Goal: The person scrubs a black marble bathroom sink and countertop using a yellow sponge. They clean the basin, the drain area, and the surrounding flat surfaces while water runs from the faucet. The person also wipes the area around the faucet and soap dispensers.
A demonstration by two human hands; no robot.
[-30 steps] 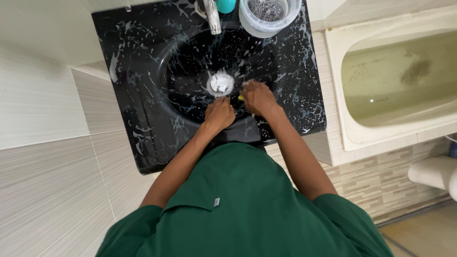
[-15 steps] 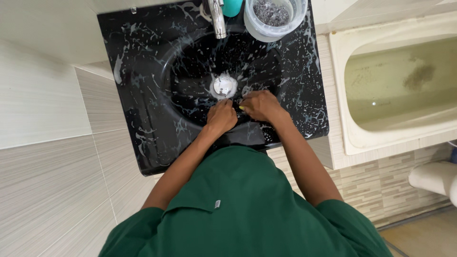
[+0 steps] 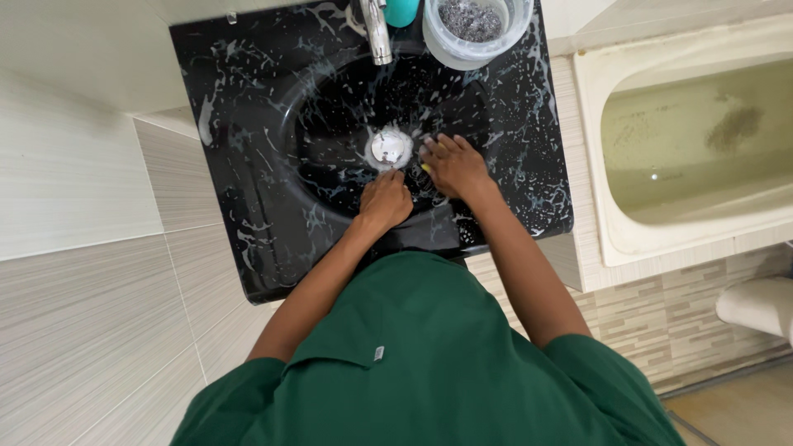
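A black sink (image 3: 248, 165) streaked with white foam fills the upper middle of the head view. Its metal drain (image 3: 388, 147) lies at the bottom of the bowl. My right hand (image 3: 453, 168) presses down on a yellow sponge (image 3: 427, 168) just right of the drain; only a sliver of the sponge shows under the fingers. My left hand (image 3: 385, 199) rests as a closed fist on the bowl's near slope, just below the drain. A chrome tap (image 3: 377, 31) reaches over the bowl from the far edge.
A clear plastic tub (image 3: 472, 29) holding steel wool and a teal object (image 3: 402, 11) stand on the sink's far rim. A cream bathtub (image 3: 686, 140) with murky water lies to the right. A white toilet edge (image 3: 756, 304) shows at lower right. Tiled wall is on the left.
My right hand slid with the sponge down toward the near slope, then back up beside the drain, its fingers now spread flatter. My left fist stayed in place.
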